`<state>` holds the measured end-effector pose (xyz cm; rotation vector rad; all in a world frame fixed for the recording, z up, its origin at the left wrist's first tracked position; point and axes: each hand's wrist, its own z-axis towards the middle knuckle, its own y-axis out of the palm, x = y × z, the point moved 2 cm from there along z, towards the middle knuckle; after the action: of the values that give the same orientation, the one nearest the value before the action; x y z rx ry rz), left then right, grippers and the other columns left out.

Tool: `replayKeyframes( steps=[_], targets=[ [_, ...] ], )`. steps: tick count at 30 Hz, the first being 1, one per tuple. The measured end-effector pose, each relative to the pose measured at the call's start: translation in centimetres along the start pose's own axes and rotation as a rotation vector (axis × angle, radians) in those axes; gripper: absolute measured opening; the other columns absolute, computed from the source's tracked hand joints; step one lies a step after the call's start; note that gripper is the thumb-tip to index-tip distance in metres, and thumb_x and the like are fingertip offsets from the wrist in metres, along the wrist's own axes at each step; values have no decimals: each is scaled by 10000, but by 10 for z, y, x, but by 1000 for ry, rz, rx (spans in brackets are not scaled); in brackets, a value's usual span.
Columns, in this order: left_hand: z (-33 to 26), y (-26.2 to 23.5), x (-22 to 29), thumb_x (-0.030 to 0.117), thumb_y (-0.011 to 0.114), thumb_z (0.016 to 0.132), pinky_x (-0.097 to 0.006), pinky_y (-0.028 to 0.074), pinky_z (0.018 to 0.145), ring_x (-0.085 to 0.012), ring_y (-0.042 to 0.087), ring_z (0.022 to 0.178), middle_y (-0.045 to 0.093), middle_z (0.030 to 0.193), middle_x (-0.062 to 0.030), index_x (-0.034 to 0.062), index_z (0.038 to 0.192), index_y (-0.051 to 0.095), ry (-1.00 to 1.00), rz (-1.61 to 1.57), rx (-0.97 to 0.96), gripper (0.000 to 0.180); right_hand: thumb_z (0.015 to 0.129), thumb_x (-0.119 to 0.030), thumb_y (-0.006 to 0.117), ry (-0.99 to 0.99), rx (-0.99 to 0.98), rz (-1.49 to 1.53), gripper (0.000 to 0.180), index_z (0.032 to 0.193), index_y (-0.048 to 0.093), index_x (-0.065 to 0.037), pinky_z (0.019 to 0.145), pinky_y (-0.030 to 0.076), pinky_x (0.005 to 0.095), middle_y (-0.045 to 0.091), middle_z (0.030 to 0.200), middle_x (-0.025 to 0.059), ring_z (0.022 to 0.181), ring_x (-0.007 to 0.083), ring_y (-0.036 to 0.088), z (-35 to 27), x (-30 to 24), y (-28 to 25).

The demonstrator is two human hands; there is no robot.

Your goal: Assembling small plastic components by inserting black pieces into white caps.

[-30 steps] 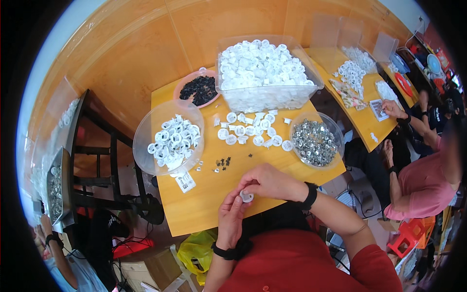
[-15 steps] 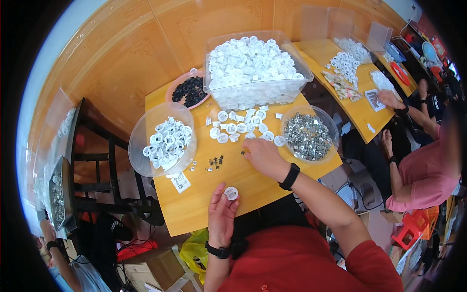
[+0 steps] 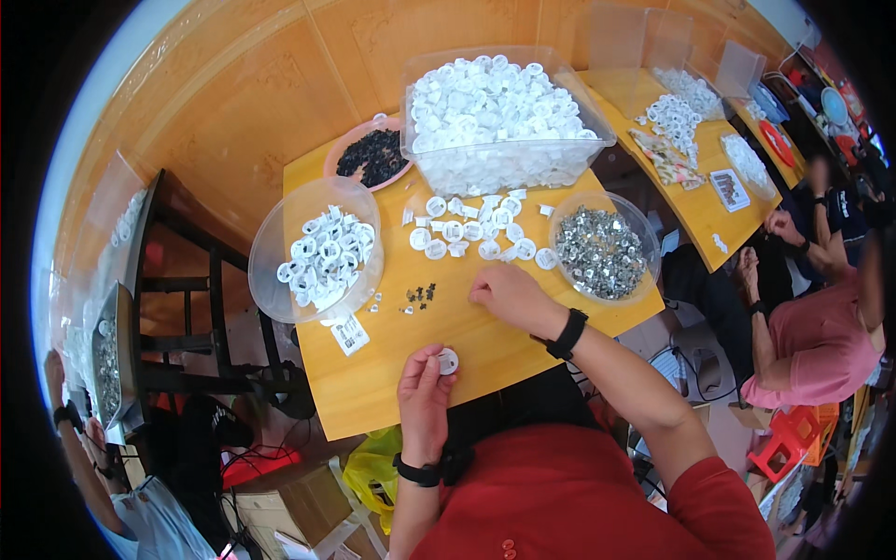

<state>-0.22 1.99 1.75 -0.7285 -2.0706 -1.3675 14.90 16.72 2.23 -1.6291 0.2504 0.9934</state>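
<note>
My left hand [image 3: 423, 381], near the front edge of the wooden table [image 3: 364, 392], pinches a round white plastic part [image 3: 449, 361] between thumb and fingers. A small dark mark or slot shows on its face. Over the middle of the table hovers my right hand [image 3: 509, 297], palm down, its fingertips drawn together; whatever they hold, if anything, is hidden. Left of it lies a small group of tiny dark pieces [image 3: 422, 294]. Beyond it, several loose round white parts [image 3: 453, 231] are spread out.
A big clear bin [image 3: 509, 154] heaped with white parts stands at the back. A pink bowl [image 3: 403, 173] holds black pieces. Clear round tubs flank my hands: white parts in the left tub [image 3: 264, 271], metal pieces in the right tub [image 3: 651, 245]. A co-worker in pink [image 3: 812, 327] sits at right.
My right hand has shifted slightly right and nearer; the small dark piece by its fingertips no longer shows. My left hand still holds the white part. The right co-worker's hand has drawn back.
</note>
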Motion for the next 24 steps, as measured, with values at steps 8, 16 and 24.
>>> replayKeyframes(
  steps=[8, 16, 24],
  targets=[
    [6, 12, -2, 189, 557, 946, -189, 425, 676, -53, 551, 815, 639, 966, -6, 55, 1011, 640, 145, 461, 89, 170, 876, -176, 595, 38, -320, 436, 192, 840, 645, 6, 526, 455, 237, 617, 678, 44, 578, 86, 565, -33, -38, -10],
    [7, 5, -8, 160, 562, 939, -199, 455, 687, -72, 580, 853, 643, 976, -14, 47, 1041, 634, 98, 406, 105, 169, 819, -155, 620, -30, -46, 171, 187, 901, 644, 11, 631, 487, 360, 647, 761, 163, 684, 288, 633, -18, -18, 12],
    [9, -11, -7, 115, 551, 937, -212, 476, 681, -105, 591, 784, 632, 937, -48, 29, 1076, 601, 56, 271, 93, 171, 813, -146, 606, -71, 266, 103, 144, 865, 643, -16, 632, 479, 390, 645, 759, 149, 701, 304, 625, -18, -3, -5]
  ],
)
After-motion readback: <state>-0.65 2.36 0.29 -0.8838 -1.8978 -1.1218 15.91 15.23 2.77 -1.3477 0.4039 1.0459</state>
